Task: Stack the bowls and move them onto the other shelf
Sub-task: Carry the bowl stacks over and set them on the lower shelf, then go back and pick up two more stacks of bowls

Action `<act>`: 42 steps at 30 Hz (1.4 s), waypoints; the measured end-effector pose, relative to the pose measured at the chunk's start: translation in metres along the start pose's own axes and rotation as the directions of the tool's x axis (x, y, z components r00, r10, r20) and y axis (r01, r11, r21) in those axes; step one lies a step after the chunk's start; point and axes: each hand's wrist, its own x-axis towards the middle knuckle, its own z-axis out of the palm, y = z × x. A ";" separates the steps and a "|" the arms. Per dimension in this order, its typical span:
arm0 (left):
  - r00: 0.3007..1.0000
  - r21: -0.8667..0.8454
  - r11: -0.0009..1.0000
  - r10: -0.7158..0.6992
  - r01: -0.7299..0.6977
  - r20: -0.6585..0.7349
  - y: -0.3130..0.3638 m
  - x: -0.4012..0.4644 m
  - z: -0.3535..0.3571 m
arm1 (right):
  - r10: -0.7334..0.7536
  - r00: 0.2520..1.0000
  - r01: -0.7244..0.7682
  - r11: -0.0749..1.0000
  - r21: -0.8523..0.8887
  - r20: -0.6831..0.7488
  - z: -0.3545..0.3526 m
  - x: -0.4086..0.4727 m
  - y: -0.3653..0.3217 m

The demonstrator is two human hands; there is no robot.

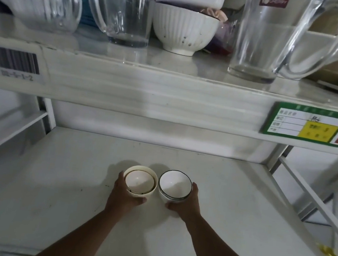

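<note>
step: lift the dark-rimmed bowl [174, 185] level, lower it straight into the cream bowls [139, 181], rims centred | grip: my left hand [122, 194] cups the cream pair, my right hand [189, 202] wraps the rimmed one, fingers curled against the walls | look: small, glossy; cream ones already nested | where: side by side, touching, on the lower shelf [51, 177]

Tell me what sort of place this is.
Probably a stockroom or shop storage rack, not a home kitchen. The white metal shelf edge carries a barcode label and a green stock tag with a red arrow, and labelled glass pitchers crowd the upper shelf.
</note>
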 end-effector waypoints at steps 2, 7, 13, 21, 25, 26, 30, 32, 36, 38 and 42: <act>1.000 0.022 1.000 -0.018 0.018 -0.007 0.003 -0.002 -0.001 | 0.029 0.999 -0.029 1.000 -0.006 0.014 -0.003 -0.002 -0.004; 0.998 0.067 0.997 -0.037 0.035 0.040 0.011 -0.005 -0.009 | 0.078 0.996 -0.078 0.997 -0.002 0.053 -0.017 -0.006 -0.013; 0.997 0.137 0.991 -0.005 -0.006 0.080 0.019 -0.012 -0.026 | 0.121 0.988 -0.113 0.990 -0.088 0.100 -0.039 -0.014 -0.040; 0.983 0.575 0.814 -0.162 0.085 0.084 0.002 0.001 -0.099 | -0.009 0.981 0.086 0.915 -0.394 0.193 -0.045 0.001 -0.100; 0.974 0.600 0.781 -0.225 0.173 0.013 -0.007 -0.007 -0.139 | -0.074 0.949 0.184 0.919 -0.349 0.305 -0.014 0.000 -0.125; 0.970 0.596 0.778 -0.243 0.199 -0.006 -0.010 -0.011 -0.149 | -0.092 0.939 0.213 0.913 -0.349 0.332 -0.004 0.000 -0.128; 0.945 0.575 0.758 -0.314 0.308 -0.092 -0.023 -0.043 -0.184 | -0.157 0.881 0.344 0.861 -0.375 0.447 0.037 -0.003 -0.142; 0.923 0.545 0.749 -0.353 0.377 -0.154 -0.028 -0.065 -0.198 | -0.189 0.831 0.407 0.848 -0.340 0.522 0.056 -0.006 -0.150; 0.846 0.484 0.694 -0.448 0.533 -0.288 -0.038 -0.120 -0.225 | -0.255 0.729 0.538 0.788 -0.300 0.636 0.096 -0.023 -0.165; 0.788 0.449 0.648 -0.491 0.615 -0.371 -0.039 -0.151 -0.237 | -0.278 0.670 0.597 0.752 -0.278 0.688 0.113 -0.035 -0.172; 0.708 0.423 0.570 -0.513 0.704 -0.486 -0.034 -0.218 -0.261 | -0.311 0.552 0.676 0.710 -0.197 0.774 0.145 -0.066 -0.184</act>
